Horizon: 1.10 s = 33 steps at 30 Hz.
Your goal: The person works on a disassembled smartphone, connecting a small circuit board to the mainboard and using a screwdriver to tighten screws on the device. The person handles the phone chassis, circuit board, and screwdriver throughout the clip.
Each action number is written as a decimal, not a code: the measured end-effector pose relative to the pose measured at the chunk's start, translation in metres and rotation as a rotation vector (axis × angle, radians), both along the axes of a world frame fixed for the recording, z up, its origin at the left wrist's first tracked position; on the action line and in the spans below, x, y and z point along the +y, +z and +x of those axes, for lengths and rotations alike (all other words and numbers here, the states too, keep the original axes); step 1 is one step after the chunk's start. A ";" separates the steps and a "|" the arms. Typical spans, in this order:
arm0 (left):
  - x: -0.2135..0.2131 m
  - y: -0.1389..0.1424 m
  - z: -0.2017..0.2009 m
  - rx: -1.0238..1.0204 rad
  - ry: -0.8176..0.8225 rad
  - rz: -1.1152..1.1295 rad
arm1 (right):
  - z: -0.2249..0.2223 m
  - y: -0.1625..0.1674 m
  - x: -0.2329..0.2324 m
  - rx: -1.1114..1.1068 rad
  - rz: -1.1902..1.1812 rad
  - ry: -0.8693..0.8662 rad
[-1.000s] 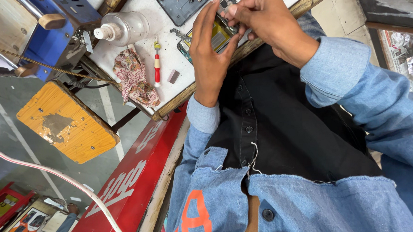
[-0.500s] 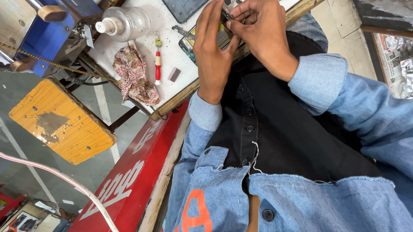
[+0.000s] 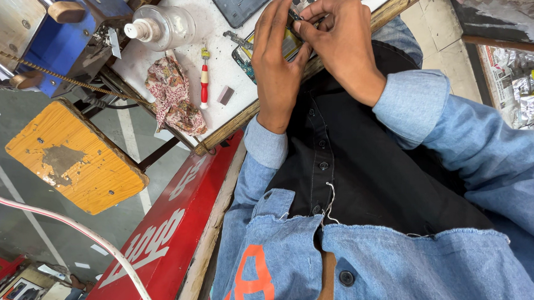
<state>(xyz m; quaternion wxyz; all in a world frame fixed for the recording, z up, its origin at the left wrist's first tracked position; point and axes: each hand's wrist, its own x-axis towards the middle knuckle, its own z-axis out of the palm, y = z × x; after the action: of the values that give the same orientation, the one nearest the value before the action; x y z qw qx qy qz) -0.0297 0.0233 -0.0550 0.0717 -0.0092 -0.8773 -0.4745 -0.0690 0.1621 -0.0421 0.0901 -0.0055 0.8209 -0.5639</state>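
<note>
The opened phone (image 3: 262,49) lies at the near edge of my worktop (image 3: 229,74), its back off and its insides bare, so the stripping is done while the fitting inside goes on. My left hand (image 3: 276,67) lies flat on it, fingers stretched out, steadying it. My right hand (image 3: 340,41) pinches a small dark part (image 3: 295,22), thumb and forefinger closed tight. The red screwdriver (image 3: 204,81) lies unused beside the patterned rag (image 3: 173,94).

Repair stall: worktable (image 3: 241,86) with opened phone (image 3: 241,6), screwdriver (image 3: 204,81).
</note>
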 end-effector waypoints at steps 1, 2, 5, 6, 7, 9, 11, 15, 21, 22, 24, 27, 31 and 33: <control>0.000 0.000 0.000 -0.004 0.002 0.003 | 0.000 0.000 -0.001 -0.009 0.029 -0.006; 0.000 0.000 0.000 -0.009 0.004 0.006 | 0.001 0.001 -0.003 -0.019 0.059 -0.013; 0.001 -0.001 0.001 -0.016 0.010 -0.004 | 0.006 0.001 -0.008 0.165 0.175 0.000; 0.001 -0.001 0.001 -0.018 0.013 -0.011 | 0.008 0.002 -0.009 0.260 0.217 0.012; 0.001 -0.002 0.001 -0.013 0.011 -0.010 | 0.010 0.002 -0.010 0.258 0.241 0.016; 0.001 -0.003 0.002 -0.002 0.006 -0.006 | 0.013 0.002 -0.013 0.255 0.288 0.023; 0.001 -0.005 0.002 0.011 0.015 -0.006 | 0.013 0.001 -0.014 0.234 0.299 0.032; 0.002 -0.004 0.001 0.001 0.011 -0.021 | 0.009 -0.002 -0.009 0.186 0.246 0.037; 0.002 0.001 -0.001 0.008 -0.029 -0.049 | 0.002 -0.005 0.000 0.170 0.196 0.034; 0.002 0.002 -0.002 0.008 -0.032 -0.047 | 0.002 -0.006 0.001 0.180 0.205 0.027; 0.002 0.002 -0.002 0.009 -0.036 -0.043 | 0.002 -0.006 0.001 0.202 0.223 0.014; 0.000 0.002 -0.002 -0.012 -0.041 -0.024 | 0.002 -0.006 0.001 0.173 0.177 -0.020; -0.003 0.003 -0.003 0.008 -0.064 -0.056 | -0.001 -0.002 0.013 0.058 0.145 0.006; -0.004 0.004 -0.005 0.024 -0.089 -0.095 | 0.000 0.003 0.027 0.053 0.148 -0.030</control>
<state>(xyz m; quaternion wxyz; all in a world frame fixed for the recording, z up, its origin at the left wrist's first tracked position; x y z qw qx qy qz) -0.0343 0.0197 -0.0510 0.0606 -0.0572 -0.8967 -0.4347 -0.0691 0.1890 -0.0394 0.0599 -0.0014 0.8626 -0.5024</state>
